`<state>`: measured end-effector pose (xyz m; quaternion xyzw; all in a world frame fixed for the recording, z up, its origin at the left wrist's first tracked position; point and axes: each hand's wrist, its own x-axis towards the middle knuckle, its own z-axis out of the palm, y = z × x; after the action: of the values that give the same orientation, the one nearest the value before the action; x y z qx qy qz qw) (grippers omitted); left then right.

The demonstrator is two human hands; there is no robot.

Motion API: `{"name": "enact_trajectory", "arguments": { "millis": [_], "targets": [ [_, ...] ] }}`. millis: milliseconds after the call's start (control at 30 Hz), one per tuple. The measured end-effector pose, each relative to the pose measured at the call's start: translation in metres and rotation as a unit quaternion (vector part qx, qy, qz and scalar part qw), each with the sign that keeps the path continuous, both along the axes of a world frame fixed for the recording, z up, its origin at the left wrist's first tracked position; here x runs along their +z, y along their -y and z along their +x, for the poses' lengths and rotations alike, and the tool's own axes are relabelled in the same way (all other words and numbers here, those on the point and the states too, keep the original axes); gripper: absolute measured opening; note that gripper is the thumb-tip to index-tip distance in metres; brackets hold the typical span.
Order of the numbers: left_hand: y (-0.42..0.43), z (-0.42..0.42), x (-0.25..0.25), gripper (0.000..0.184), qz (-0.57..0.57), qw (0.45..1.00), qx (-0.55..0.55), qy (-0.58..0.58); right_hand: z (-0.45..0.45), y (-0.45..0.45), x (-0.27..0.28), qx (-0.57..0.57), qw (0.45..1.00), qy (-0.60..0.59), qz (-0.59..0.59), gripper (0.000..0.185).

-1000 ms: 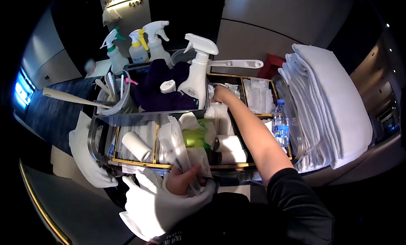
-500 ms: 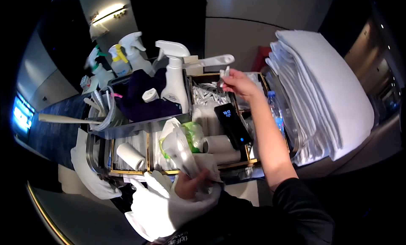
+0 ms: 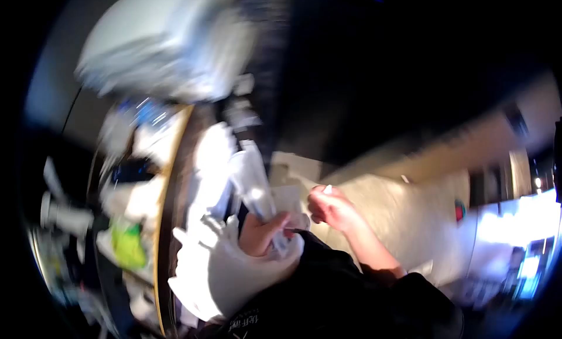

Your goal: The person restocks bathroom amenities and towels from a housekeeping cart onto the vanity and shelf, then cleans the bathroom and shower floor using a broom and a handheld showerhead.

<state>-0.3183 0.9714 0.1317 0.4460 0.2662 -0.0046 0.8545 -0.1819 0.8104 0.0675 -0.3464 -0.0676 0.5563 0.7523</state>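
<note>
My left hand [image 3: 263, 233] is closed around a bundle of clear plastic-wrapped packets [image 3: 252, 178] that points up and away from me. A bulky white cloth [image 3: 216, 269] hangs over my left forearm. To the right, my right hand [image 3: 332, 207] is closed in a fist, apart from the left. A small white packet [image 3: 328, 190] peeks out at its top; the rest of what it holds is hidden by the fingers. The frame is smeared by motion, so print and fine detail are unreadable.
The cart [image 3: 165, 222] stands along my left, with a bright green package [image 3: 129, 245] and a dark phone [image 3: 133, 170] on it. Stacked white towels [image 3: 158, 46] sit at its far end. Pale floor [image 3: 380, 222] stretches right, towards a bright screen [image 3: 528, 274].
My view has swung right, so the cart now lies at the left. My right hand has left the compartment of small white packets and come down near my left hand, which keeps its hold.
</note>
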Motion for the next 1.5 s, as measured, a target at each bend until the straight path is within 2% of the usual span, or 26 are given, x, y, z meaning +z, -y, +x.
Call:
{"name": "enact_trajectory", "arguments": {
  "millis": [33,100,167,233,333,400,433,467,567,667,767,833,900,967,1000,1033,1067,1100,1133,1167,1200,1233,1267,1367,1400,1500],
  "targets": [
    [0.024,0.016,-0.012,0.022,-0.026,0.996,-0.087,0.017,-0.009,0.041,0.007,-0.084,0.983,0.081,-0.144,0.032],
    [0.081,0.051,0.004,0.022,0.030,0.967,-0.246,0.059,-0.018,0.109,0.007,-0.171,0.973,0.096,-0.123,0.033],
    [0.163,0.091,-0.001,0.029,0.044,0.936,-0.328,0.123,-0.016,0.182,0.038,-0.234,0.934,0.210,-0.171,0.036],
    [0.269,0.120,-0.001,0.058,0.015,0.930,-0.353,0.104,-0.016,0.267,0.042,-0.304,0.904,0.257,-0.157,0.041],
    [0.405,0.157,-0.023,0.070,-0.038,0.854,-0.490,0.171,-0.021,0.401,0.052,-0.396,0.877,0.209,-0.174,0.035],
    [0.486,0.172,-0.030,0.067,-0.044,0.822,-0.560,0.091,-0.026,0.474,0.038,-0.482,0.837,0.122,-0.231,0.027],
    [0.527,0.177,-0.037,0.065,-0.079,0.803,-0.589,0.037,-0.032,0.510,0.030,-0.580,0.769,0.095,-0.251,0.022],
    [0.564,0.182,-0.026,0.063,-0.086,0.793,-0.603,0.037,-0.032,0.547,0.026,-0.676,0.718,0.047,-0.161,0.025],
    [0.657,0.208,-0.018,0.062,-0.113,0.755,-0.642,0.073,-0.032,0.646,0.031,-0.789,0.610,0.007,-0.080,0.027],
    [0.727,0.230,-0.017,0.057,-0.158,0.741,-0.651,0.046,-0.014,0.707,0.035,-0.767,0.627,0.037,-0.128,0.030],
    [0.831,0.283,-0.040,0.051,-0.183,0.771,-0.610,0.003,0.034,0.794,0.011,-0.761,0.636,0.028,-0.122,0.030],
    [0.893,0.319,-0.059,0.047,-0.158,0.795,-0.586,0.011,0.065,0.842,0.009,-0.796,0.592,-0.003,-0.125,0.022],
    [0.949,0.344,-0.067,0.047,-0.182,0.771,-0.609,0.049,0.085,0.883,0.020,-0.704,0.651,0.110,-0.260,0.019],
    [1.012,0.382,-0.055,0.046,-0.173,0.730,-0.660,0.046,0.122,0.933,0.034,-0.689,0.673,0.079,-0.259,0.026],
    [1.040,0.396,-0.044,0.043,-0.164,0.696,-0.699,0.000,0.133,0.965,0.027,-0.653,0.665,0.122,-0.341,0.025],
    [1.068,0.408,-0.046,0.041,-0.135,0.669,-0.729,0.042,0.144,0.994,0.018,-0.616,0.652,0.162,-0.412,0.024],
    [1.098,0.413,-0.042,0.038,-0.135,0.685,-0.714,0.050,0.153,1.022,0.027,-0.618,0.628,0.174,-0.441,0.023],
    [1.125,0.420,-0.042,0.035,-0.132,0.700,-0.700,0.055,0.163,1.043,0.029,-0.653,0.606,0.172,-0.421,0.025],
    [1.150,0.443,-0.055,0.028,-0.143,0.628,-0.765,-0.003,0.173,1.061,0.038,-0.703,0.610,0.110,-0.350,0.027],
    [1.176,0.462,-0.042,0.026,-0.137,0.591,-0.793,0.054,0.182,1.078,0.047,-0.742,0.609,0.047,-0.276,0.029],
    [1.202,0.480,-0.029,0.024,-0.132,0.555,-0.813,0.113,0.190,1.105,0.049,-0.729,0.611,0.031,-0.306,0.031],
    [1.235,0.490,-0.050,0.024,-0.169,0.549,-0.816,0.065,0.199,1.130,0.044,-0.714,0.614,0.018,-0.336,0.033],
    [1.271,0.531,-0.056,0.025,-0.180,0.573,-0.797,0.059,0.241,1.161,0.037,-0.742,0.601,-0.003,-0.297,0.029],
    [1.366,0.594,-0.075,0.027,-0.067,0.553,-0.830,-0.032,0.298,1.245,0.020,-0.768,0.583,0.004,-0.265,0.031],
    [1.398,0.618,-0.079,0.031,-0.084,0.559,-0.824,-0.029,0.321,1.278,0.017,-0.785,0.572,-0.001,-0.238,0.035],
    [1.496,0.706,-0.073,0.036,-0.154,0.622,-0.767,-0.016,0.417,1.395,0.021,-0.748,0.623,0.052,-0.223,0.039]
  ]
}}
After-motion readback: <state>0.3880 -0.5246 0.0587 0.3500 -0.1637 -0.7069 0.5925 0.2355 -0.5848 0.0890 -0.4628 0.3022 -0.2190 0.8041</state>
